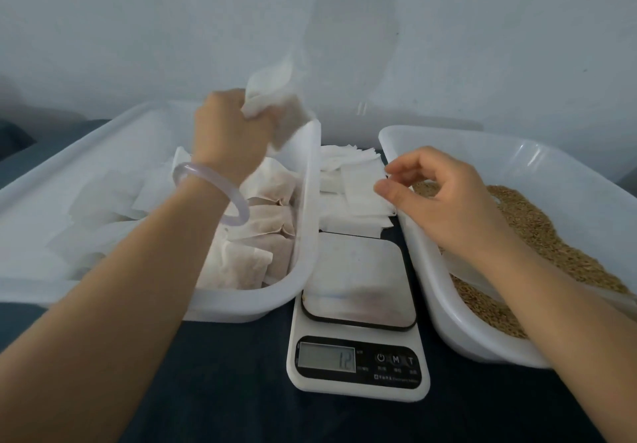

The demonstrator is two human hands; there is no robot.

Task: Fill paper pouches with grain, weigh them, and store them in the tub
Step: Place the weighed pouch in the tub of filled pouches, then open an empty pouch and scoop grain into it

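A kitchen scale [358,367] and plastic tubs [307,201] on dark cloth [224,391] suggest a home.

pouch [275,105] in left hand [229,132]: motion-blurred, outline smeared above and right of the grip | its fingertips: hidden behind the knuckles | tub [307,201] below the grip: cut by left edge | right hand [444,198]: contact with empty pouches [362,198] unclear | grain tub [427,263]: cut by right edge | scale [358,384] small print: unreadable
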